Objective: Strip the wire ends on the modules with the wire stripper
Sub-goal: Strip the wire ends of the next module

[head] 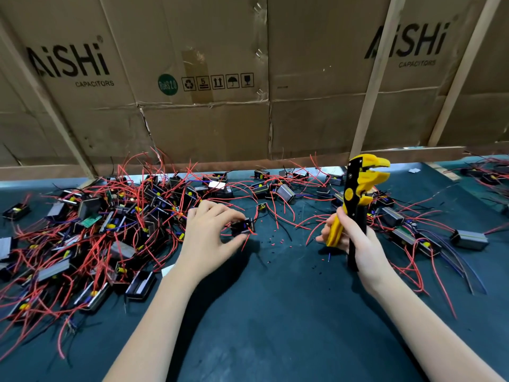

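The left hand (209,230) pinches one module (242,226); the right hand (355,238) grips the wire stripper (355,194), its jaws apart. Insulation bits (272,241) lie at the centre of the counter (275,312), so some ends seem done, while the big pile (96,230) at left probably waits.

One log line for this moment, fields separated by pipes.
left hand: pinches small black module | right hand: grips yellow-and-black wire stripper, upright, jaws open | no wire in jaws

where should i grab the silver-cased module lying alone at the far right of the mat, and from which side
Probably by the metal case, across its two long side walls, coming from above. The silver-cased module lies flat on the mat with its long sides clear. Its red and blue wires leave the right end, so a mid-body hold from the top keeps them free for the wire stripper in the right hand.
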The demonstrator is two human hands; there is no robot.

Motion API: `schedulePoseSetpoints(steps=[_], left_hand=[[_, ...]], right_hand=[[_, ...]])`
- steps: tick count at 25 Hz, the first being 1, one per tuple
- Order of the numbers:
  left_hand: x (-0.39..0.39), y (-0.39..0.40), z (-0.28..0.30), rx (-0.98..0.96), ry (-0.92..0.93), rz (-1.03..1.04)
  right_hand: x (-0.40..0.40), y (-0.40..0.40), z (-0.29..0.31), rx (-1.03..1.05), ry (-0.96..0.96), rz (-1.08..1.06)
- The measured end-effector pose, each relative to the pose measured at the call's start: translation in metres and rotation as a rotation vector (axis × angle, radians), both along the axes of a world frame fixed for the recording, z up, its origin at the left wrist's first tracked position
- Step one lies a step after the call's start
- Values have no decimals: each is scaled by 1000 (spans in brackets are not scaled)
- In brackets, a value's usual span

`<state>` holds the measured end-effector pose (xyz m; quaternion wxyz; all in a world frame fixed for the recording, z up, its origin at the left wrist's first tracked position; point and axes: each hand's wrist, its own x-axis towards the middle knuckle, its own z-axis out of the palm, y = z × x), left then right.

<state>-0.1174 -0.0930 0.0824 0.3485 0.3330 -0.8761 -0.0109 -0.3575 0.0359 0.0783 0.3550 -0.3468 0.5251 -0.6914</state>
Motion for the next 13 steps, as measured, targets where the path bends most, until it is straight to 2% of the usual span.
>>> schedulePoseSetpoints(steps=[1, 3, 5, 6, 10, 13], left_hand=[[2, 6, 5, 70, 8, -95], [3, 16, 11, 199, -139, -224], [-2, 23, 9, 270, -354, -232], [-4, 24, 6, 301, -373, -235], [-20, 35, 1, 441, -96, -247], [-34, 43, -5, 665, 63, -199]], right_hand=[[0, 0, 0, -1, 1, 3], [0, 0, 0, -3, -2, 8], [-1, 0, -1, 0, 4, 11], [-1, 0, 0, 6, 14, 18], [-2, 0, -3, 52, 71, 31], [-3, -1, -8, 91, 176, -8]])
